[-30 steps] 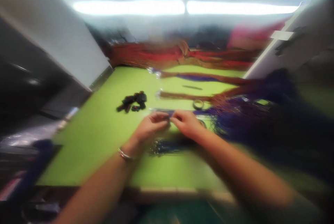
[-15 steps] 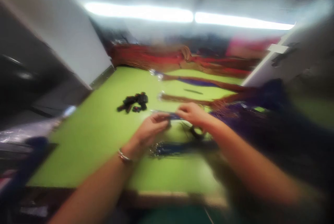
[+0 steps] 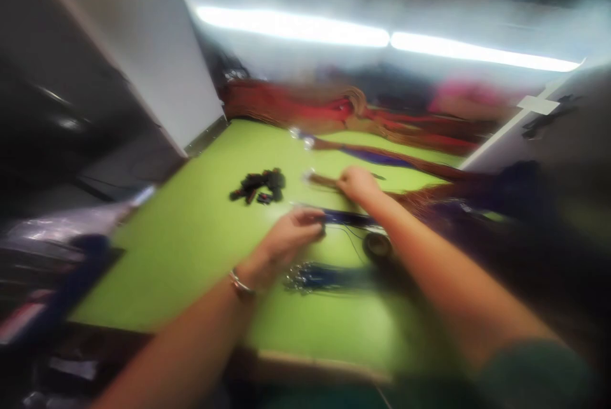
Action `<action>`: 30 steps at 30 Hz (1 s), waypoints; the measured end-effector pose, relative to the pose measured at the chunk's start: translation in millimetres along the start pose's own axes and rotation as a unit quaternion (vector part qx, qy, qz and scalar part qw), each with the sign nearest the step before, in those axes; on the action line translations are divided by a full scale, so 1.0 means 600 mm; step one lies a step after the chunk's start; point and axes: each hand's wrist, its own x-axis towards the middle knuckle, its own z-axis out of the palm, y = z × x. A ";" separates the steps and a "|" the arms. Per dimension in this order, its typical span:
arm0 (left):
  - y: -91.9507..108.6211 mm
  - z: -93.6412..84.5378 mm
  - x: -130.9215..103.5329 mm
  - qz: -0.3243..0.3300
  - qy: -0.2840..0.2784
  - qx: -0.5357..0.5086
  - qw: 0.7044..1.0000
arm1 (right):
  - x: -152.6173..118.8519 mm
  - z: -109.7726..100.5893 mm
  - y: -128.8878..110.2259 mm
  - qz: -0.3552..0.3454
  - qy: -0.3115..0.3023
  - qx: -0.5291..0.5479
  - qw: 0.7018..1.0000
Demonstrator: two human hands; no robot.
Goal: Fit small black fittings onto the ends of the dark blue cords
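Note:
My left hand (image 3: pixel 291 234), a bracelet on its wrist, is closed in a pinch over the green table. A small dark piece shows at its fingertips, like the black connectors piled nearby. Blue wires (image 3: pixel 341 217) lie just right of these fingertips. Farther back, my right hand (image 3: pixel 359 185) has its fingers curled at the bundle of brown wires (image 3: pixel 325 180), whose whitish terminal ends point left. Its fingertips are partly hidden and blurred. To the left sits a pile of black connectors (image 3: pixel 260 185).
A roll of dark tape (image 3: pixel 377 246) stands by my right forearm. Another blue wire bundle (image 3: pixel 319 277) with metal ends lies nearer. Red and brown wires (image 3: pixel 296 103) stretch across the back of the green table (image 3: pixel 181 256). Grey panels (image 3: pixel 167 59) flank it, with tube lights (image 3: pixel 296 26) above.
My right hand has left the blue wires beside my left hand and moved back to the brown wire bundle. My left hand keeps its pinch. The whole view has shifted slightly.

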 end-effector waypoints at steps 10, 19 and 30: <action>-0.003 -0.009 0.003 -0.005 0.010 0.006 1.000 | -0.036 -0.100 0.028 0.099 0.108 0.379 0.914; 0.003 -0.005 0.001 0.012 -0.016 0.003 1.000 | -0.126 -0.132 -0.068 -0.092 -0.002 0.472 0.877; 0.003 0.000 0.000 -0.005 -0.027 -0.025 0.999 | -0.177 -0.026 -0.045 -0.020 0.024 0.413 0.910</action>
